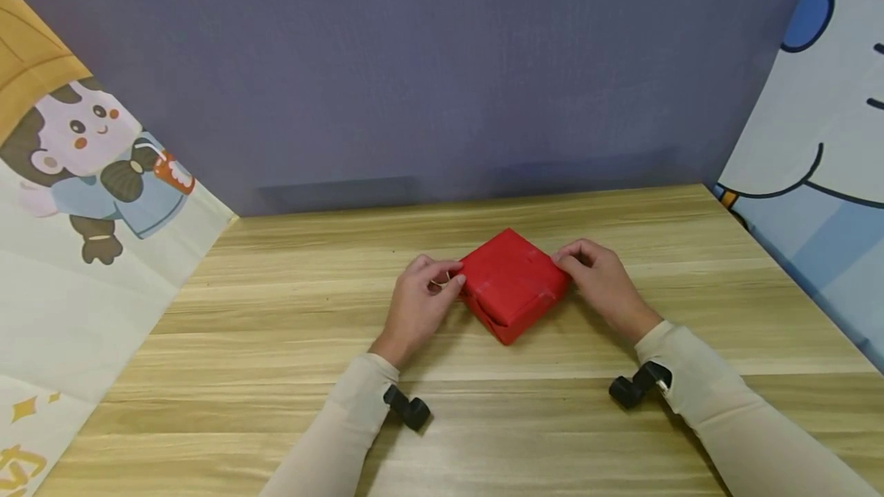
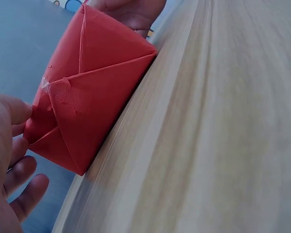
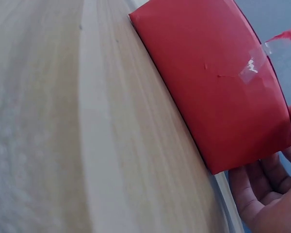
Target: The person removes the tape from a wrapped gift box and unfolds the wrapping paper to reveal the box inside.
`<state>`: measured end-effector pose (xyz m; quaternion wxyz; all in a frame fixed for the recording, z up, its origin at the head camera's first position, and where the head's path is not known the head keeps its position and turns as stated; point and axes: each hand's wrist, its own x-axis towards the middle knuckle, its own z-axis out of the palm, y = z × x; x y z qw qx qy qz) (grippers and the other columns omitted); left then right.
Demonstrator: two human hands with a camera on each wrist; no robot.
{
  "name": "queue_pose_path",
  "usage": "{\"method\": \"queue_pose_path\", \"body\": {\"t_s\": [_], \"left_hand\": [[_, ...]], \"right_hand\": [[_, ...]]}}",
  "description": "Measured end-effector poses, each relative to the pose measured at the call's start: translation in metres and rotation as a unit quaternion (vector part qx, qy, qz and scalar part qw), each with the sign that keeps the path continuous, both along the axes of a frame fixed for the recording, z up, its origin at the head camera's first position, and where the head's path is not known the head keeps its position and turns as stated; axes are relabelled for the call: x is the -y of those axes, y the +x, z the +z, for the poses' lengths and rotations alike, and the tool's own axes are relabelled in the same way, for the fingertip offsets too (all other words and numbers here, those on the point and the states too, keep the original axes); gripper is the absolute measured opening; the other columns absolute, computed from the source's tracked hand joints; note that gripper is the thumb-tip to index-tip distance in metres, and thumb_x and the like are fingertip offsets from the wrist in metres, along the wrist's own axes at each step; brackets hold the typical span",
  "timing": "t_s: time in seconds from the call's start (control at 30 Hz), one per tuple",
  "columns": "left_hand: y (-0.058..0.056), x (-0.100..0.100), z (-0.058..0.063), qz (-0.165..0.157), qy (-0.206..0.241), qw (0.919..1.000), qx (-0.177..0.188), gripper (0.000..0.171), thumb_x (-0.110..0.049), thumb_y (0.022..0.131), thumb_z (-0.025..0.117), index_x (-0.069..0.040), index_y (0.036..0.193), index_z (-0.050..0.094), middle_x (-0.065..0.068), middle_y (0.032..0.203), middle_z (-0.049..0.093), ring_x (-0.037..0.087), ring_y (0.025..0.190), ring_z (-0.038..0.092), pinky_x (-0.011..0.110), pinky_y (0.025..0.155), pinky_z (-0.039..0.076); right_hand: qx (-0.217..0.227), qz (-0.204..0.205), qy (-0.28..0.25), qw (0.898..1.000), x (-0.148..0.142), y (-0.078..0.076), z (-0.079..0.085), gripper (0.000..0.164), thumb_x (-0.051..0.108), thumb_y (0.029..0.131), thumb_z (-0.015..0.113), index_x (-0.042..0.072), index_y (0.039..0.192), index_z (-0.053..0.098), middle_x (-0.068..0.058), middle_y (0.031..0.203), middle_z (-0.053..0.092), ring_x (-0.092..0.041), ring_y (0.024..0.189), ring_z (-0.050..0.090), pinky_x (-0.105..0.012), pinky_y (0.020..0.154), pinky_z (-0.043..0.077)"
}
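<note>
Red parcel (image 1: 511,276) on table (image 1: 276,374); left hand (image 1: 417,304) pinches its left corner, right hand (image 1: 606,284) pinches the opposite one, probably to steady it (clear tape (image 3: 250,67) on a side, presumably keeping it closed).

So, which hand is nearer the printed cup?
Left. The left hand holds the left corner of the box, to the right of the cup; the right hand is farther off, at the box's right corner.
</note>
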<state>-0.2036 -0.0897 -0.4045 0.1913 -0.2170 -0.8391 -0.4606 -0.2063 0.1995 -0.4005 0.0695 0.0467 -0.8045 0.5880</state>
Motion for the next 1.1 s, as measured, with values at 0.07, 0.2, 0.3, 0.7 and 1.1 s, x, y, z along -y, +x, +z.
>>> {"method": "queue_pose_path", "body": {"t_s": [0.07, 0.2, 0.3, 0.7, 1.1], "left_hand": [[0.0, 0.0, 0.0, -0.007, 0.001, 1.0, 0.002, 0.019, -0.013, 0.091, 0.074, -0.009, 0.11, 0.077, -0.001, 0.083, 0.057, 0.013, 0.08, 0.058, 0.028, 0.071, 0.054], [-0.001, 0.0, 0.0, -0.02, 0.005, 0.9998, 0.009, 0.02, -0.012, 0.092, 0.073, -0.009, 0.112, 0.076, -0.004, 0.085, 0.06, 0.008, 0.082, 0.06, 0.028, 0.074, 0.056], [0.0, 0.0, 0.001, -0.025, 0.006, 0.9996, 0.011, 0.021, -0.011, 0.092, 0.073, -0.009, 0.112, 0.075, -0.003, 0.09, 0.063, 0.008, 0.084, 0.062, 0.03, 0.074, 0.058], [0.011, -0.005, 0.005, -0.011, -0.09, 0.9958, 0.016, 0.032, -0.03, 0.094, 0.069, -0.014, 0.122, 0.07, -0.001, 0.108, 0.061, 0.022, 0.101, 0.06, 0.029, 0.081, 0.054], [0.014, -0.014, 0.011, 0.01, -0.164, 0.9863, 0.006, 0.045, -0.043, 0.094, 0.068, -0.021, 0.132, 0.067, 0.0, 0.112, 0.057, 0.012, 0.094, 0.051, 0.03, 0.072, 0.047]], "right_hand": [[0.002, -0.001, 0.001, 1.0, 0.0, 0.0, 0.001, 0.023, 0.016, 0.098, 0.061, -0.005, 0.106, 0.066, -0.008, 0.102, 0.065, -0.014, 0.092, 0.055, -0.019, 0.074, 0.047], [0.009, 0.002, 0.001, 1.0, -0.001, 0.002, 0.003, 0.026, 0.019, 0.099, 0.063, -0.005, 0.108, 0.065, -0.011, 0.105, 0.064, -0.016, 0.093, 0.054, -0.021, 0.075, 0.048], [0.014, 0.007, -0.003, 1.0, -0.001, 0.003, 0.004, 0.028, 0.021, 0.098, 0.064, -0.005, 0.11, 0.065, -0.013, 0.107, 0.062, -0.017, 0.094, 0.054, -0.023, 0.075, 0.05], [-0.018, 0.041, 0.01, 0.999, 0.003, 0.002, 0.002, 0.03, 0.006, 0.097, 0.06, -0.005, 0.125, 0.061, -0.019, 0.122, 0.062, -0.015, 0.103, 0.058, -0.016, 0.082, 0.049], [-0.024, 0.079, 0.009, 0.997, 0.004, 0.007, 0.004, 0.034, 0.004, 0.097, 0.061, -0.006, 0.128, 0.055, -0.023, 0.13, 0.057, -0.035, 0.119, 0.057, -0.014, 0.086, 0.048]]}}
